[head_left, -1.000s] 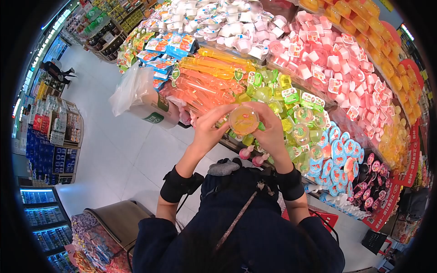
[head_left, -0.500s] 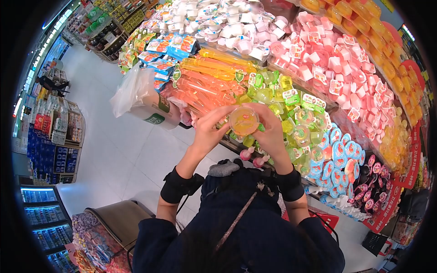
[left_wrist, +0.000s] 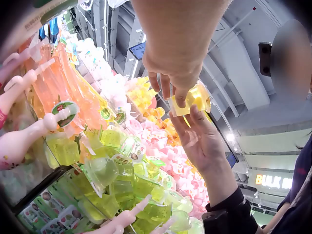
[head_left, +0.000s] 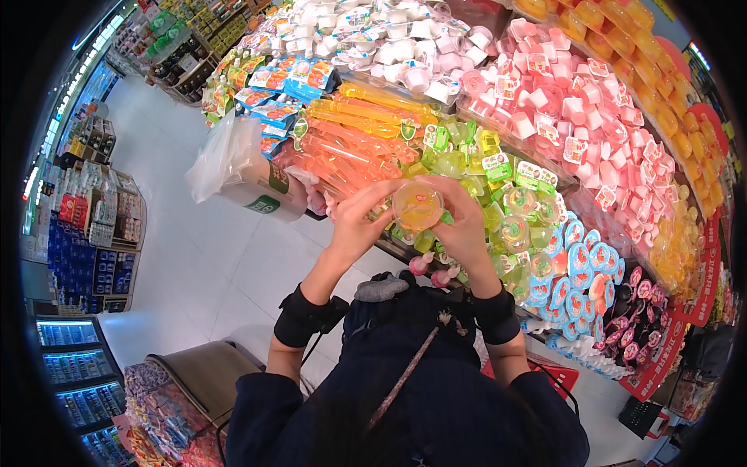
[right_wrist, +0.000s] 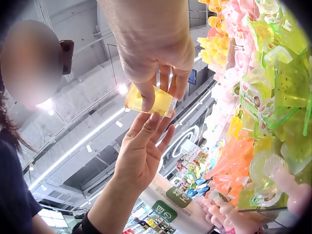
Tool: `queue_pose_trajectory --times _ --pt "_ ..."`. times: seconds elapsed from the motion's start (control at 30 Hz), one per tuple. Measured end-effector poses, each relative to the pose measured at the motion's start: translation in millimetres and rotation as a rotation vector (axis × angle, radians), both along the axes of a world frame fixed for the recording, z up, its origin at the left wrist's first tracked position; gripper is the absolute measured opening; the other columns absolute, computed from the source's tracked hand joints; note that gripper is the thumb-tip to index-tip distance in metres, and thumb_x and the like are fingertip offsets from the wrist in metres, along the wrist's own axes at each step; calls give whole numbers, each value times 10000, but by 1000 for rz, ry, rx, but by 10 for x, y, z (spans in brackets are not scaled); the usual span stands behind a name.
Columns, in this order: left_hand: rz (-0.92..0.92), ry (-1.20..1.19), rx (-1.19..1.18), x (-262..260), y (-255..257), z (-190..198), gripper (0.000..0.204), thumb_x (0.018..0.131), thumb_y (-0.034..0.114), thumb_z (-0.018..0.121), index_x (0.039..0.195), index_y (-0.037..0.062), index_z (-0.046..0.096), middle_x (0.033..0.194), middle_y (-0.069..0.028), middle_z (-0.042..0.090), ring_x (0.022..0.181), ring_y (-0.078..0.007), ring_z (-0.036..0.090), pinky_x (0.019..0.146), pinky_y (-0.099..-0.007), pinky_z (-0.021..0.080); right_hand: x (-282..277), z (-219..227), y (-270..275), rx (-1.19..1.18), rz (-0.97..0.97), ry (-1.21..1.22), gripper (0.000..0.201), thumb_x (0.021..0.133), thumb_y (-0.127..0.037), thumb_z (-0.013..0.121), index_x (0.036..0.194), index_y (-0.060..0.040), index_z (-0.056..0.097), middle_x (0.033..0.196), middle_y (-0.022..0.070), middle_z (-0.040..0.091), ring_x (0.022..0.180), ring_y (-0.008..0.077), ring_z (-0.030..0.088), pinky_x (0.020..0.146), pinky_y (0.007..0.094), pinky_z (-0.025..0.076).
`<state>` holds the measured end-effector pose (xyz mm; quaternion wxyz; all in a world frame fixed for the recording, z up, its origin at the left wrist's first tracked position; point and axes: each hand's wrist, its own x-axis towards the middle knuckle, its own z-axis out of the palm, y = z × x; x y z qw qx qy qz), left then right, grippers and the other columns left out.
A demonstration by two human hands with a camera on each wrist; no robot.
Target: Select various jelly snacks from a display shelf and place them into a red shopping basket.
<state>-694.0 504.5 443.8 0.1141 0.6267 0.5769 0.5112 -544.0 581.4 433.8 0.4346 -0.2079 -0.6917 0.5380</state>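
Note:
Both hands hold a round, clear plastic jelly cup with yellow-orange contents, its flat top turned up to the head camera. My left hand grips its left side and my right hand the right, each with thumb and fingers. From the left wrist, the yellow cup shows side-on between the fingertips of both hands. In the right wrist view the right thumb lies across the cup, partly hiding it. Green jelly packs lie in a heap just beyond the hands.
Orange bottle-shaped jellies and a white dispenser box with plastic bags are at left. Pink cups pile up behind, with blue-lidded cups to the right. A red basket stands beside the person.
The hands and the cup stay almost still, with the cup's top tilting very slightly. A distant person at the far left has moved out of sight.

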Motion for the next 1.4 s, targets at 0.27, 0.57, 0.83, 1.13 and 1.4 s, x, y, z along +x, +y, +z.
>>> queue_pose_trajectory --times 0.27,0.57,0.83,1.13,1.4 --pt "0 43 12 17 33 -46 403 638 -37 642 1026 13 545 1002 -132 576 919 -253 567 784 -303 450 46 23 33 -29 4 -36 401 650 9 631 1038 -51 548 1026 78 543 904 170 542 758 257 437" --pt "31 59 8 92 78 -106 455 620 31 695 1040 9 523 1003 -144 555 921 -270 558 788 -317 447 101 4 93 -48 1 -114 426 640 11 643 1049 -20 529 1054 97 526 953 195 532 809 289 446" --pt "40 -111 -111 69 40 -34 427 629 47 689 1022 -8 534 969 -124 565 873 -229 566 772 -293 432 24 -8 113 -41 70 -113 458 679 -39 670 1098 -6 489 1072 105 492 997 189 499 803 297 451" --pt "-66 -665 -308 -132 108 13 416 684 90 699 1049 -19 531 954 -76 576 904 -126 533 821 -263 417 -139 -108 149 -356 196 60 417 751 1 598 1137 20 443 1101 89 464 1002 174 493 851 291 428" --pt "-136 -509 -249 -349 314 -52 418 678 103 704 1033 -32 529 924 -84 575 879 -126 543 798 -266 434 -300 -1 181 -403 116 52 381 762 -3 588 1116 32 449 1079 89 465 985 175 502 839 284 434"
